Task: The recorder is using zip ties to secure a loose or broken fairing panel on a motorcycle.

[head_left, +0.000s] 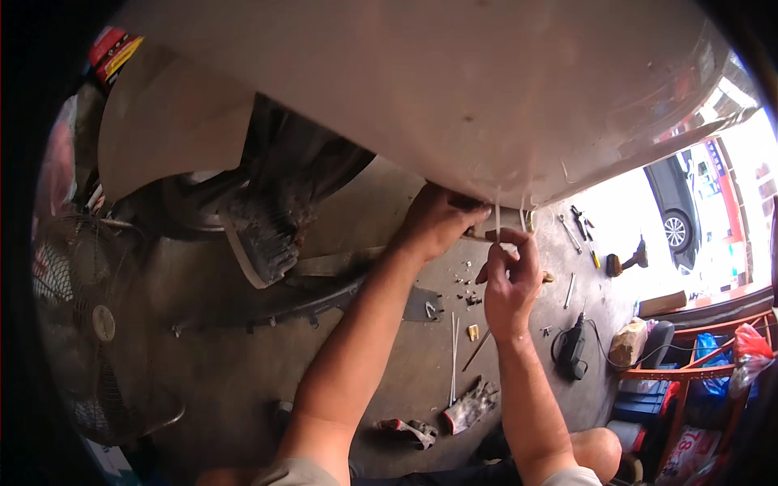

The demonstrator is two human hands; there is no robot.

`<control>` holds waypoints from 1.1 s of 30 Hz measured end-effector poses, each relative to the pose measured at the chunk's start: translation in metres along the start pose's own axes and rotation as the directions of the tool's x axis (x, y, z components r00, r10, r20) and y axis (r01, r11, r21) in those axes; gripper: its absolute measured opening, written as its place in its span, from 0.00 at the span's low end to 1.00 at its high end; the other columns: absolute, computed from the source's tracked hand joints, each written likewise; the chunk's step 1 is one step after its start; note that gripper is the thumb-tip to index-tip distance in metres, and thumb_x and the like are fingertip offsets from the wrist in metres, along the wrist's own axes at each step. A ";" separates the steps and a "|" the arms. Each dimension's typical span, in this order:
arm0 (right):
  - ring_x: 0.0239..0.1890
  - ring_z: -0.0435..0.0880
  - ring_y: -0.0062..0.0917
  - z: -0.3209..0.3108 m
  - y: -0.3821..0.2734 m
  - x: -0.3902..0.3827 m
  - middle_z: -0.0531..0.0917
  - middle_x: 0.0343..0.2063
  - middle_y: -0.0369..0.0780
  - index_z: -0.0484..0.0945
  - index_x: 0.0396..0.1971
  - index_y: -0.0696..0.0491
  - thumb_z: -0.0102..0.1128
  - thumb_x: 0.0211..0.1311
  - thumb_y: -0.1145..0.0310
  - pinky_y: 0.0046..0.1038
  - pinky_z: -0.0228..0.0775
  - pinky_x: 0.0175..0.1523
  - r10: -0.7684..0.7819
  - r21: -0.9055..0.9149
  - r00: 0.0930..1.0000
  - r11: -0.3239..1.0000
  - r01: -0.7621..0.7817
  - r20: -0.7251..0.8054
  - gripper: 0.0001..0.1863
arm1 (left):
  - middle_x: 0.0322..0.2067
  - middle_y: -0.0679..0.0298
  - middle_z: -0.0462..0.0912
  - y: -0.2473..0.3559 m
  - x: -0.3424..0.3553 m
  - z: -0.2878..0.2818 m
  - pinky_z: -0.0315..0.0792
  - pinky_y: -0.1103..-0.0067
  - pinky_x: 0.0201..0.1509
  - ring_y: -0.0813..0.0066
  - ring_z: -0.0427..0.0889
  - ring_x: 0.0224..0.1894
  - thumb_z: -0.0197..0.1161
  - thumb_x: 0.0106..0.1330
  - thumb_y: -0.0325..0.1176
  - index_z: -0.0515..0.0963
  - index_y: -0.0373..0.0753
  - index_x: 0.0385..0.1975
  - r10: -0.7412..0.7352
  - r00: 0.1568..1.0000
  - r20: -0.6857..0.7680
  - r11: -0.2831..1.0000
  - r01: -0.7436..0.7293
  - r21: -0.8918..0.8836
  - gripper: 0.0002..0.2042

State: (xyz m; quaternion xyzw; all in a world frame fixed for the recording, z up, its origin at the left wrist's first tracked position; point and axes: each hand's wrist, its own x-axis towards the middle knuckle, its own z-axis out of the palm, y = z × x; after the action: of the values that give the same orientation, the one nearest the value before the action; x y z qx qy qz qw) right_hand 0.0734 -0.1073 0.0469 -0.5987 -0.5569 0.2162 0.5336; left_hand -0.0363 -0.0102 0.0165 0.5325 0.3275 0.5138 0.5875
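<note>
A large pale car body panel point(454, 89) fills the top of the view, its lower edge just above my hands. My left hand point(438, 227) is closed at that edge, fingertips pressed together; what they grip is partly hidden. Beside it my right hand point(512, 283) pinches, with bent fingers, at a thin white strip point(498, 215) that hangs from the panel edge and looks like a cable tie. A second pale strip point(525, 212) shows just right of it. The two hands are close together, nearly touching.
Below left lie a long dark trim piece point(316, 312) and a dirty wheel-arch area. A standing fan point(104, 322) is at far left. On the floor are work gloves point(472, 407), a corded drill point(574, 348), a cordless drill point(628, 261), spanners point(570, 290) and small fasteners. An orange rack point(689, 373) stands right.
</note>
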 end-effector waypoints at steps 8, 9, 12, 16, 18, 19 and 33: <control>0.32 0.77 0.22 -0.001 0.012 -0.003 0.71 0.44 0.45 0.68 0.35 0.62 0.47 0.57 0.89 0.19 0.77 0.27 -0.187 -0.004 0.981 0.982 0.187 -0.044 0.08 | 0.41 0.62 0.80 0.008 -0.010 0.005 0.69 0.77 0.50 0.74 0.76 0.45 0.67 0.52 0.28 0.75 0.33 0.45 -0.059 0.997 0.059 0.997 0.055 0.056 0.19; 0.32 0.77 0.22 -0.001 0.014 -0.005 0.71 0.44 0.45 0.68 0.35 0.62 0.46 0.57 0.89 0.19 0.77 0.28 -0.180 0.002 0.982 0.984 0.180 -0.062 0.08 | 0.39 0.59 0.81 0.009 -0.010 0.008 0.71 0.75 0.48 0.71 0.79 0.43 0.68 0.53 0.30 0.75 0.33 0.44 -0.011 1.000 0.015 0.997 0.009 0.071 0.18; 0.33 0.78 0.23 -0.001 0.017 -0.007 0.71 0.44 0.45 0.68 0.34 0.62 0.47 0.56 0.89 0.20 0.78 0.30 -0.174 0.036 0.980 0.983 0.178 -0.099 0.08 | 0.45 0.60 0.77 0.013 -0.009 0.008 0.68 0.75 0.53 0.72 0.74 0.50 0.69 0.53 0.31 0.72 0.33 0.49 -0.083 0.995 0.061 0.992 0.077 0.104 0.23; 0.35 0.78 0.27 -0.003 0.023 -0.005 0.74 0.41 0.46 0.68 0.33 0.61 0.52 0.51 0.89 0.24 0.77 0.35 -0.217 -0.081 0.973 0.974 0.211 -0.077 0.10 | 0.48 0.59 0.75 -0.006 -0.013 0.009 0.69 0.74 0.53 0.72 0.74 0.51 0.69 0.54 0.33 0.70 0.33 0.51 -0.013 0.999 -0.046 0.990 0.019 0.138 0.25; 0.36 0.78 0.31 -0.004 0.021 -0.004 0.76 0.39 0.46 0.68 0.32 0.60 0.55 0.48 0.88 0.25 0.74 0.37 -0.212 -0.095 0.973 0.974 0.203 -0.087 0.12 | 0.49 0.59 0.75 -0.006 -0.014 0.008 0.69 0.74 0.54 0.72 0.73 0.51 0.69 0.55 0.33 0.70 0.33 0.51 -0.035 0.997 -0.069 0.994 0.042 0.101 0.25; 0.36 0.78 0.32 -0.005 0.020 -0.004 0.76 0.39 0.47 0.68 0.32 0.59 0.55 0.48 0.88 0.26 0.73 0.38 -0.194 -0.094 0.978 0.978 0.187 -0.077 0.11 | 0.48 0.59 0.75 -0.006 -0.014 0.007 0.70 0.74 0.52 0.72 0.74 0.51 0.69 0.55 0.33 0.70 0.32 0.51 -0.042 0.998 -0.056 0.992 0.048 0.114 0.24; 0.36 0.78 0.31 -0.006 0.014 0.000 0.77 0.38 0.47 0.68 0.31 0.59 0.52 0.50 0.87 0.26 0.70 0.41 -0.134 0.009 0.988 0.991 0.135 -0.071 0.09 | 0.37 0.56 0.81 0.008 -0.011 0.007 0.72 0.72 0.44 0.65 0.80 0.39 0.64 0.58 0.37 0.77 0.34 0.40 0.061 0.997 -0.054 0.948 -0.041 0.316 0.15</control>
State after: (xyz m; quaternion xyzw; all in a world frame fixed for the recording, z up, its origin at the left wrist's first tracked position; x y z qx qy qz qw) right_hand 0.0847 -0.1067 0.0367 -0.5633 -0.5755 0.1625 0.5701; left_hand -0.0349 -0.0231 0.0238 0.6114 0.4096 0.4866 0.4708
